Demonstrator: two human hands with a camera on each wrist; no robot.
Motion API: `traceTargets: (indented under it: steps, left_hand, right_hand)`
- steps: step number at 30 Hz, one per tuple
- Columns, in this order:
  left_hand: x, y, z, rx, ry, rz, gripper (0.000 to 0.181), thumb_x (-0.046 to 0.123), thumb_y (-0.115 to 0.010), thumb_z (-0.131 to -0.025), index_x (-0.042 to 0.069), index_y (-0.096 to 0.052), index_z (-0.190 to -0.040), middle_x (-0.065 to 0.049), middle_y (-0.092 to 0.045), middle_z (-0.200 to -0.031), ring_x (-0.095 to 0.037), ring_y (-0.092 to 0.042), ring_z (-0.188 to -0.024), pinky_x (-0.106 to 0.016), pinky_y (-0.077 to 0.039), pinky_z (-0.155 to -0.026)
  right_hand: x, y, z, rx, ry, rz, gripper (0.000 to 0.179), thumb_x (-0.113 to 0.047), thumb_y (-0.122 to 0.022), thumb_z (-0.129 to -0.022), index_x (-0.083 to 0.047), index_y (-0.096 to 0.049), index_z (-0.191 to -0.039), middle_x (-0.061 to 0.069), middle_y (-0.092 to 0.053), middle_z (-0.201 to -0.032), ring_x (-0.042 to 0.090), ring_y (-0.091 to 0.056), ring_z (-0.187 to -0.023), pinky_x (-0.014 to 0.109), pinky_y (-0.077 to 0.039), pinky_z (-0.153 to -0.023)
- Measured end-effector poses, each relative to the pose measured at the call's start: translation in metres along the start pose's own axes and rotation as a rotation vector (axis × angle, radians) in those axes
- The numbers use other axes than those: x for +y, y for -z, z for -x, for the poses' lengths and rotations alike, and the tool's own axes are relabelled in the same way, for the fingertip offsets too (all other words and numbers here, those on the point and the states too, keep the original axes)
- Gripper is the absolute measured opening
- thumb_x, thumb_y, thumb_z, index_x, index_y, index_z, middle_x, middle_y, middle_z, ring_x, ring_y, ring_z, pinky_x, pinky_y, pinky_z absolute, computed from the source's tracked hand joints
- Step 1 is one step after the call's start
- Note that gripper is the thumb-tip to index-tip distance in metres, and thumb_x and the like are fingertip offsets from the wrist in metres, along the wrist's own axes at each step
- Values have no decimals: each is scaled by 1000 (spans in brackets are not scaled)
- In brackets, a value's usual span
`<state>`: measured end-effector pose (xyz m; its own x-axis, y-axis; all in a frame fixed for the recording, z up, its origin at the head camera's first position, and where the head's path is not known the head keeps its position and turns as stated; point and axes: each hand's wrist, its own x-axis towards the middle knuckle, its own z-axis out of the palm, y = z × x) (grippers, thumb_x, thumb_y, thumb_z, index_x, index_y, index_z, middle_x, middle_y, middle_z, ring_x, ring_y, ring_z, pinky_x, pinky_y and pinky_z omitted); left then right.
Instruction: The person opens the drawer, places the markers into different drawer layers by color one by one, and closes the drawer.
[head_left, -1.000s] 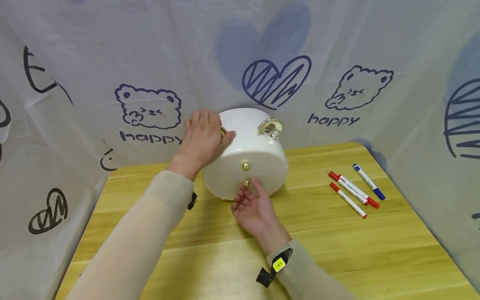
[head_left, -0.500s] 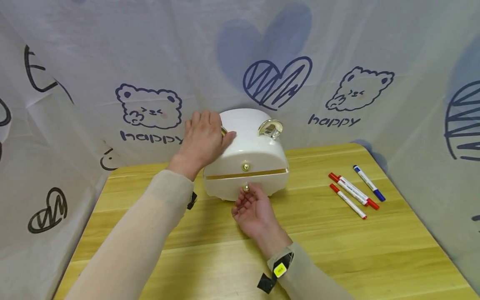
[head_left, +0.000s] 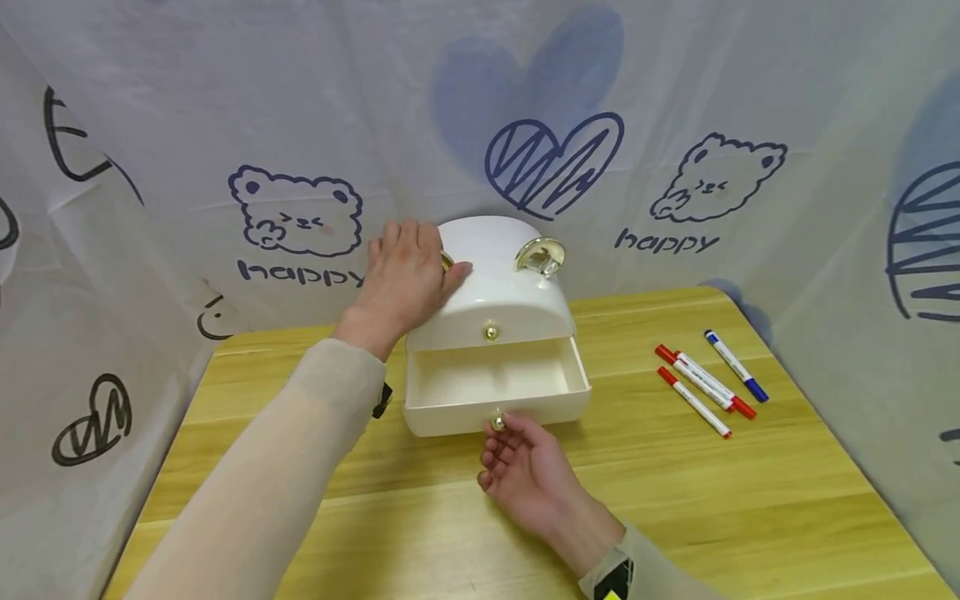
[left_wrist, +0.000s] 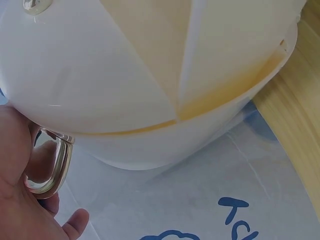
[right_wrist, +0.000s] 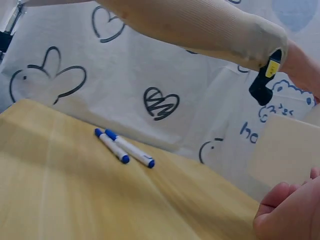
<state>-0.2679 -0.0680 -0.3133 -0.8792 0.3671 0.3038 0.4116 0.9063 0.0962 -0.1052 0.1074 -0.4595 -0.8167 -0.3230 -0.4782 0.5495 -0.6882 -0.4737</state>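
Left hand (head_left: 408,279) gripping gold ring (left_wrist: 63,169), right hand (head_left: 534,483) pinching knob (head_left: 498,423) — drawer (head_left: 450,419) extended

Left sleeve (head_left: 262,475): long, beige, plain on its upper face, ended at the wrist in a slightly loose cuff (head_left: 362,355); finely textured surface noted in the right-wrist view. Right sleeve (head_left: 663,571) was beige too, mostly cropped. Left hand (head_left: 408,271) and right hand (head_left: 532,483) were bare. Left strap (right_wrist: 261,94) was black with a dangling end and bore a yellow tag (right_wrist: 272,69), its small dark print illegible. Right strap (head_left: 615,575) also black, yellow patch (head_left: 611,596) partly visible.
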Motion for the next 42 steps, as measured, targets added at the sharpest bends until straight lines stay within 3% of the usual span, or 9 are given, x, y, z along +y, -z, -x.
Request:
traceTargets:
  steps: [12, 28, 36, 42]
  left_hand:
    - [1, -1, -1, 2, -18, -8, 50, 54, -53, -107, 7, -39, -100, -11, -36, -97, -32, -32, -94, -43, -27, -84]
    - [-1, -5, 1, 35, -47, -38, 47, 53, -50, -108, 8, -38, -99, -11, -37, -97, -32, -32, -94, -45, -28, -86]
    - [-3, -6, 3, 70, -57, -47, 47, 52, -52, -107, 8, -38, -96, -11, -36, -94, -31, -32, -91, -44, -27, -84]
    - [-4, -5, 2, 78, -57, -37, 47, 51, -53, -107, 8, -38, -95, -10, -35, -93, -31, -32, -91, -44, -26, -84]
  right_hand:
    - [2, 15, 27, -41, -53, 50, 21, -35, -58, -104, -17, -65, -98, -5, -62, -98, 13, -49, -89, 28, -39, -78]
    - [4, 20, 36, -54, -46, 80, 24, -34, -54, -106, -17, -68, -97, -6, -66, -95, 11, -54, -86, 26, -42, -77]
    - [2, 25, 37, -57, 1, 185, 22, -35, -58, -106, -17, -70, -101, -6, -68, -101, 12, -54, -90, 28, -43, -81]
    - [-9, 45, 44, -4, 61, 264, 22, -32, -58, -107, -15, -71, -102, -3, -65, -100, 12, -57, -89, 27, -47, -81]
